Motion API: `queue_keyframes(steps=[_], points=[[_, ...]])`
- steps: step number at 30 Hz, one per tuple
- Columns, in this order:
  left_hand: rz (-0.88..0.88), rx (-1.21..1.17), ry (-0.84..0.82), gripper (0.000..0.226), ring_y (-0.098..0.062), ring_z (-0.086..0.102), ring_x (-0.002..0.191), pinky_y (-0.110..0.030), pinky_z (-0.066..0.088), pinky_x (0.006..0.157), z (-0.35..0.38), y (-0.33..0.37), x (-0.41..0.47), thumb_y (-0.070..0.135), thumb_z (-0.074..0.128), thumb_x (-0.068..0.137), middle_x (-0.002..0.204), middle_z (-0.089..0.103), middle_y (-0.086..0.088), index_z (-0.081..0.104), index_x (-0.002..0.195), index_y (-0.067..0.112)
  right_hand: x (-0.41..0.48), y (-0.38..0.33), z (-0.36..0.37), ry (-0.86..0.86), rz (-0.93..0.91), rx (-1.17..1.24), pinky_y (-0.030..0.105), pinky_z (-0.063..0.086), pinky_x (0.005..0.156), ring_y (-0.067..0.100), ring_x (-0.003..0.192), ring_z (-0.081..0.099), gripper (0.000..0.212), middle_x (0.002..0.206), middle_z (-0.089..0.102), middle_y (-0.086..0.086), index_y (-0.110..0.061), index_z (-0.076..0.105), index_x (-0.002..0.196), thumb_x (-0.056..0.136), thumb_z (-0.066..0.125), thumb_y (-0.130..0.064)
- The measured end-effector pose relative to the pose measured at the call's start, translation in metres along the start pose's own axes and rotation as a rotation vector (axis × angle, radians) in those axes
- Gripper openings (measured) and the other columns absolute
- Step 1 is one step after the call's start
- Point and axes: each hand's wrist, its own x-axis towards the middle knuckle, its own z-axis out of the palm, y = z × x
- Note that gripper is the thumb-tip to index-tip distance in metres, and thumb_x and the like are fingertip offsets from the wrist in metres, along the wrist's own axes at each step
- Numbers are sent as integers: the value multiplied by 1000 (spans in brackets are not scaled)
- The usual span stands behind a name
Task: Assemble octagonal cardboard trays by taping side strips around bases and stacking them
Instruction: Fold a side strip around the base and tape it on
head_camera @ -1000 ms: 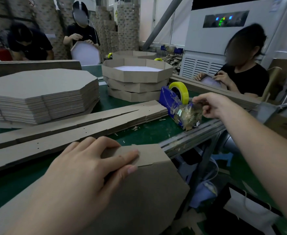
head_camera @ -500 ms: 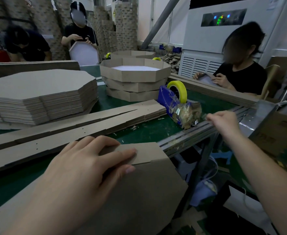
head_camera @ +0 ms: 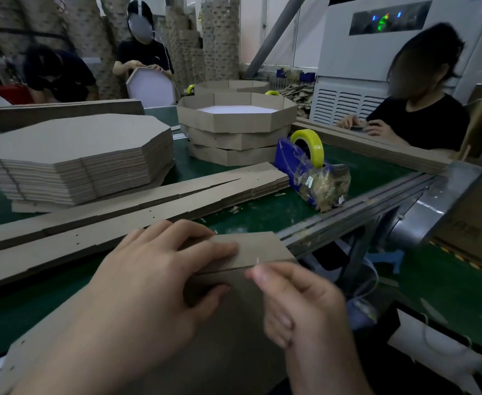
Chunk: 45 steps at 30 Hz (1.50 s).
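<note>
A thick stack of flat, matte brown octagonal bases (head_camera: 77, 155) sits at the left of the frame on the green table (head_camera: 362, 172). Below it, long scored side strips (head_camera: 137, 206) lie flat. At lower centre, the left hand (head_camera: 148, 280) lies spread, its fingers pressing a folded strip (head_camera: 262, 246) against a base (head_camera: 234, 337) tilted at the table edge. Upper centre, three finished trays (head_camera: 234, 129) are stacked. The right hand (head_camera: 299, 303), blurred, is curled just beside the strip's seam; I cannot tell whether it pinches anything. Right of centre stands a blue tape dispenser (head_camera: 305, 169) with a glossy yellow roll (head_camera: 308, 141).
</note>
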Motion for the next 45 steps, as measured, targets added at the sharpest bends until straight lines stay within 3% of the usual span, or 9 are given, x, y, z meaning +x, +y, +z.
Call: queue_keyframes(steps=[10, 15, 23, 30, 34, 37, 40, 43, 45], points=[[25, -1, 11, 46, -20, 64, 94, -41, 54, 72, 1, 2, -4, 52, 47, 74, 107, 65, 10, 68, 112, 37, 2, 8, 18, 206, 124, 77, 13, 12, 35, 6, 29, 16, 38, 34, 25, -4, -11, 73, 54, 38, 74, -45], [27, -59, 33, 43, -5, 52, 88, -17, 40, 70, -3, 1, -4, 50, 59, 70, 98, 59, 20, 50, 111, 38, 2, 11, 13, 160, 148, 41, 14, 12, 36, 7, 29, 16, 40, 35, 25, -3, -11, 73, 54, 38, 74, -47], [25, -121, -79, 41, -13, 59, 100, -39, 52, 79, -11, -2, -6, 53, 42, 82, 112, 60, 15, 61, 118, 50, 2, 4, -4, -88, 293, -34, 16, 11, 37, 5, 30, 19, 27, 38, 27, -4, -16, 74, 55, 42, 76, -40], [-149, 4, 65, 31, -19, 61, 68, -22, 37, 59, -5, 26, 9, 55, 46, 83, 75, 63, 12, 65, 68, 35, 5, 4, -8, -158, 319, -70, 18, 14, 36, 6, 30, 21, 31, 38, 27, -3, -15, 74, 59, 46, 73, -43], [-135, 5, 67, 36, -19, 63, 68, -9, 13, 56, -5, 22, 9, 58, 41, 81, 80, 66, 12, 68, 71, 36, 5, 10, -14, -157, 347, -280, 19, 20, 35, 8, 31, 27, 30, 39, 36, 0, -16, 75, 60, 58, 73, -46], [-84, 43, 35, 31, -19, 65, 73, -7, 13, 60, -6, 16, 6, 58, 46, 79, 86, 67, 10, 69, 78, 37, 7, 12, -23, 63, 61, -306, 22, 25, 40, 7, 35, 31, 36, 39, 36, -7, -19, 72, 59, 59, 80, -55], [-63, 137, 22, 29, -23, 66, 76, -10, 14, 60, -3, 11, 0, 52, 76, 68, 90, 66, 6, 70, 90, 34, 17, 3, -36, 291, -366, -337, 16, 40, 51, 1, 51, 47, 10, 58, 53, -5, -34, 75, 78, 83, 70, -41], [-48, 233, -30, 59, -24, 66, 78, -22, 34, 52, -2, 4, -6, 55, 79, 55, 95, 65, 4, 69, 109, 35, 25, 7, -37, 162, -431, -598, 9, 39, 64, 3, 71, 50, 35, 82, 48, -6, -36, 66, 115, 84, 52, -47], [-27, 252, -31, 55, -23, 67, 79, -34, 50, 57, -5, 4, -7, 64, 57, 69, 96, 66, 5, 66, 116, 37, 25, 14, -34, 126, -489, -742, 11, 36, 67, 3, 77, 50, 33, 84, 43, -10, -39, 59, 120, 93, 45, -53]])
